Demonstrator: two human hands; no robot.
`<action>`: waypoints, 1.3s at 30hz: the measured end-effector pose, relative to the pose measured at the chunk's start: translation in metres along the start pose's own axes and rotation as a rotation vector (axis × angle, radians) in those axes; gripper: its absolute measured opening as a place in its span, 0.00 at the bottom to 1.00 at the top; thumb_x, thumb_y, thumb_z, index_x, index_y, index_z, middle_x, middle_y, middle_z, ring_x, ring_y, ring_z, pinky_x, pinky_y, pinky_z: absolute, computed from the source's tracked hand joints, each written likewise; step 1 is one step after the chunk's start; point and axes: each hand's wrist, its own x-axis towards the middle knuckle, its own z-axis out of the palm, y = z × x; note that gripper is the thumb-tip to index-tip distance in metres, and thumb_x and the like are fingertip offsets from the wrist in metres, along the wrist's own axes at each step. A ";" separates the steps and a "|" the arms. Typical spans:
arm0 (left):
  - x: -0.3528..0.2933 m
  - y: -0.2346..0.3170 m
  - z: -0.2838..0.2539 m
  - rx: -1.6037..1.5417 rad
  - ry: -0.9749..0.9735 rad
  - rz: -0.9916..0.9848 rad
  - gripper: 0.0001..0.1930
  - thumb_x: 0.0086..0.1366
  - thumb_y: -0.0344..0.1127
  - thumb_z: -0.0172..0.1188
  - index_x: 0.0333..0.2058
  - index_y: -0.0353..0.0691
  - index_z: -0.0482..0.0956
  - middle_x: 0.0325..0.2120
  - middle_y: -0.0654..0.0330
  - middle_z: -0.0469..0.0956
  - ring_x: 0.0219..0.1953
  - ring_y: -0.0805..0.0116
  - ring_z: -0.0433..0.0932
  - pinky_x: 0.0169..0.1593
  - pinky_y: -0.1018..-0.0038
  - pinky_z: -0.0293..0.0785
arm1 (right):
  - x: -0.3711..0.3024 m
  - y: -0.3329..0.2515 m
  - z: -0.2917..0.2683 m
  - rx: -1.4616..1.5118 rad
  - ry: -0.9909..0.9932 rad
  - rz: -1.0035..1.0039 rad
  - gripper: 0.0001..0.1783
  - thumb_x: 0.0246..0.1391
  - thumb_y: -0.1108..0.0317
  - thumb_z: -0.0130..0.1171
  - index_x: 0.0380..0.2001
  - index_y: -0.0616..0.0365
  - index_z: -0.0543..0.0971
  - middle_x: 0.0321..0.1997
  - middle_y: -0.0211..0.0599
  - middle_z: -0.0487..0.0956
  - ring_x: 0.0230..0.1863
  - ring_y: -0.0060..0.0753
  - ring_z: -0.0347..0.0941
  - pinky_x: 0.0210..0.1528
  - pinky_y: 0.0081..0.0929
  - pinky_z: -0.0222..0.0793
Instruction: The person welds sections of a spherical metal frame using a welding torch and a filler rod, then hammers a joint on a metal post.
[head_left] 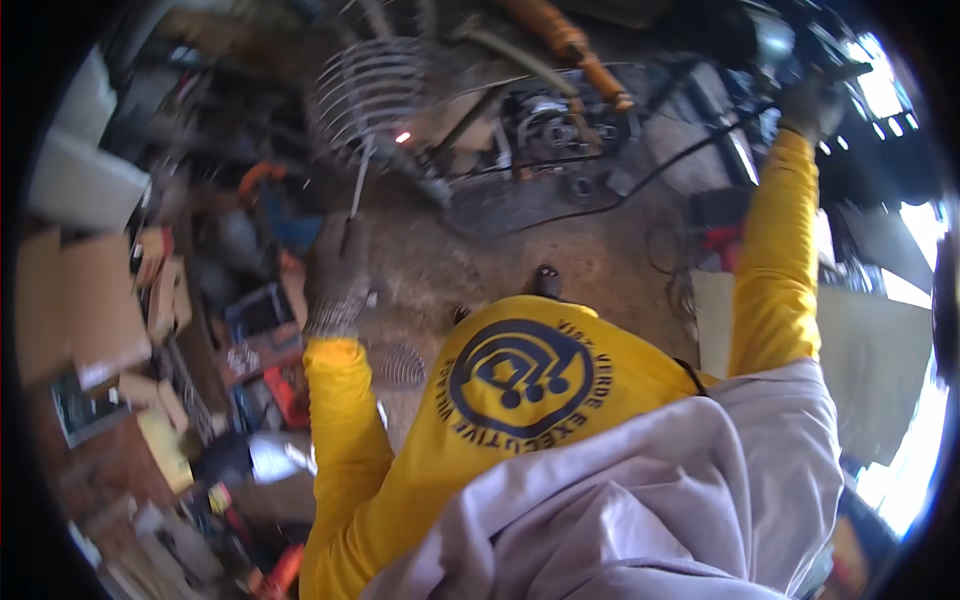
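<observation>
My left hand (pixel 335 265), in a greyish glove, is closed round the lower end of a thin metal rod (pixel 362 180). The rod points up to a round cage of curved metal wires (pixel 372 85); whether they are joined I cannot tell. A small orange glow (pixel 403 137) shows beside the cage. Far out to the right, my gloved right hand (pixel 812 108) looks closed on something dark that I cannot make out. A black cable (pixel 690 155) runs from near that hand down to the dark metal plate (pixel 540 203) in the middle.
A greasy machine part (pixel 550 130) and an orange bar (pixel 575 50) lie ahead. Cardboard boxes (pixel 105 310) and a red case (pixel 288 395) crowd the left. A wire coil (pixel 403 366) lies on the floor near my left forearm. A pale board (pixel 850 360) stands right.
</observation>
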 end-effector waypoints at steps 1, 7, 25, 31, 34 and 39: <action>-0.006 0.006 -0.007 -0.060 -0.013 -0.067 0.13 0.73 0.43 0.55 0.43 0.39 0.78 0.27 0.52 0.79 0.28 0.58 0.79 0.32 0.66 0.73 | 0.009 0.006 0.011 -0.019 -0.008 0.016 0.33 0.51 0.45 0.62 0.45 0.68 0.81 0.45 0.57 0.83 0.50 0.58 0.79 0.55 0.47 0.71; -0.053 -0.015 -0.014 -0.262 0.082 -0.307 0.12 0.74 0.46 0.57 0.41 0.43 0.78 0.22 0.66 0.76 0.20 0.80 0.73 0.22 0.78 0.68 | 0.008 0.043 0.078 -0.246 -0.022 -0.023 0.36 0.50 0.43 0.62 0.48 0.68 0.80 0.48 0.55 0.83 0.54 0.58 0.79 0.58 0.47 0.72; -0.091 -0.028 0.017 -0.391 0.136 -0.535 0.11 0.74 0.43 0.55 0.41 0.43 0.79 0.23 0.67 0.74 0.21 0.81 0.70 0.25 0.78 0.66 | -0.037 0.038 0.046 -0.550 -0.288 -0.172 0.44 0.47 0.32 0.63 0.55 0.60 0.78 0.52 0.52 0.83 0.55 0.53 0.79 0.59 0.49 0.70; -0.094 -0.036 0.033 -0.400 0.134 -0.402 0.12 0.73 0.43 0.58 0.44 0.40 0.79 0.24 0.64 0.76 0.23 0.78 0.74 0.27 0.76 0.70 | -0.039 0.072 0.049 -0.514 -0.221 -0.187 0.54 0.49 0.29 0.62 0.65 0.64 0.69 0.57 0.53 0.79 0.60 0.55 0.74 0.64 0.46 0.67; -0.097 -0.027 0.036 -0.428 0.121 -0.448 0.12 0.72 0.41 0.59 0.46 0.40 0.79 0.22 0.64 0.76 0.23 0.76 0.76 0.27 0.74 0.71 | -0.063 0.077 0.031 -0.439 -0.165 -0.202 0.52 0.52 0.32 0.61 0.65 0.66 0.68 0.58 0.55 0.78 0.62 0.56 0.71 0.65 0.45 0.66; -0.102 -0.032 0.042 -0.361 0.077 -0.382 0.12 0.72 0.40 0.59 0.47 0.40 0.78 0.24 0.59 0.78 0.24 0.73 0.77 0.29 0.72 0.71 | -0.137 0.071 -0.008 -0.252 -0.184 -0.209 0.46 0.57 0.38 0.58 0.64 0.68 0.68 0.59 0.58 0.76 0.61 0.57 0.72 0.64 0.47 0.66</action>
